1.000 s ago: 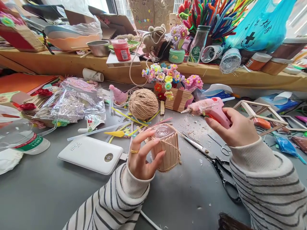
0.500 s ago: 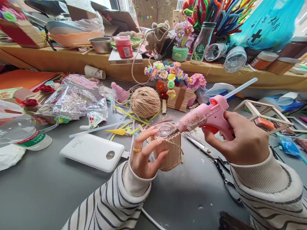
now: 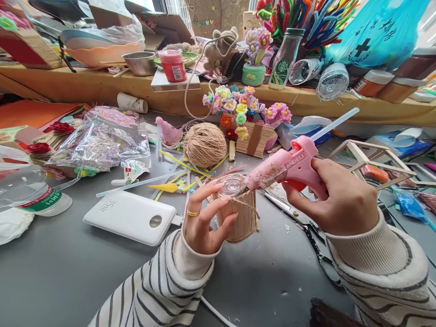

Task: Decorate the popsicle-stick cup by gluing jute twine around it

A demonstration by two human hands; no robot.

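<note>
My left hand is closed round a small cup covered in wooden craft sticks, with its clear ringed plastic end facing up. Twine runs round the stick-covered side near both ends. In my right hand is a pink hot glue gun, gripped by its handle. A translucent glue stick juts from the back of the gun. The nozzle points down at the right edge of the cup's upper end; whether it touches is hard to make out. Scissors lie under my right hand.
A ball of twine sits behind the cup, and a white power bank lies left of my left hand. Colourful craft flowers stand farther back. A wooden stick frame is at the right. Jars and bottles line the ledge.
The glue gun and my right hand have shifted slightly left and down, bringing the nozzle further over the cup's edge. My left hand keeps its hold on the cup.
</note>
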